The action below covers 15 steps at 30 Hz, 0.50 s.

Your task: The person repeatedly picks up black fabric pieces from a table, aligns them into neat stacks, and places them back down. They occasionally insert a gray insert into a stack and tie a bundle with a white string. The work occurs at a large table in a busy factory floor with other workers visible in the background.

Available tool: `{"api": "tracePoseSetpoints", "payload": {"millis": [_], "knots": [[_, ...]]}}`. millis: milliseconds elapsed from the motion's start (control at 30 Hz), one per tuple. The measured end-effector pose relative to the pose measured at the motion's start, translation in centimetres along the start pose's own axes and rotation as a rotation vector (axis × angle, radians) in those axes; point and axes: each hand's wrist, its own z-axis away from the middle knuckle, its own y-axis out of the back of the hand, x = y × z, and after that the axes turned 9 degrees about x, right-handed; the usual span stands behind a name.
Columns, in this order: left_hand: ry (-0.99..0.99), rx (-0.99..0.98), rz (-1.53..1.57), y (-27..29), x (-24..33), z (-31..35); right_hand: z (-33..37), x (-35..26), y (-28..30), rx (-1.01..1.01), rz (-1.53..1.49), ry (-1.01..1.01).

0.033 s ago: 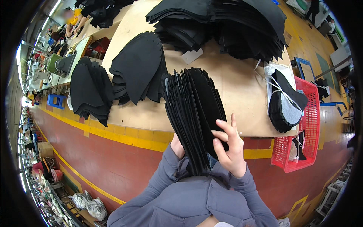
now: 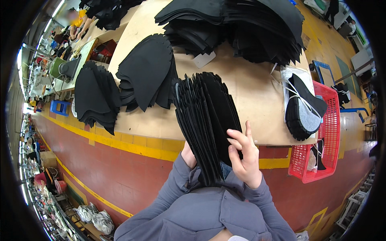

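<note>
In front of my body stands a thick stack of black cut pieces (image 2: 205, 124), thin and curved, fanned apart along the upper edge. My left hand (image 2: 189, 155) is closed on the stack's lower left side; most of its fingers are hidden behind the pieces. At the stack's right edge is my right hand (image 2: 244, 158), its fingers apart and the thumb and two fingertips lying against the outer pieces. Across the table (image 2: 257, 108) lie more black stacks: a rounded one (image 2: 146, 68), a smaller one (image 2: 96, 94) to its left, and large piles (image 2: 265, 30) at the far side.
At the table's right corner a tied bundle of black and grey pieces (image 2: 303, 108) lies on white plastic. A red plastic basket (image 2: 331, 132) stands beside that corner. A white tag (image 2: 204, 59) lies near the far pile. To the left is a blue stool (image 2: 60, 107).
My right thumb and fingertips have shifted slightly on the stack's right side. The stack and my left hand look the same.
</note>
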Motion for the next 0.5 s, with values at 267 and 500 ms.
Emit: {"api": "tracePoseSetpoints", "payload": {"millis": [267,500], "knots": [[0.322,0.053,0.560,0.7,-1.0,-0.5,-0.4,-0.2,-0.6,0.061,0.003,0.030],[0.622,0.291,0.419,-0.7,1.7,-1.6,-0.9,-0.8,-0.3,0.025,-0.016,0.016]]}}
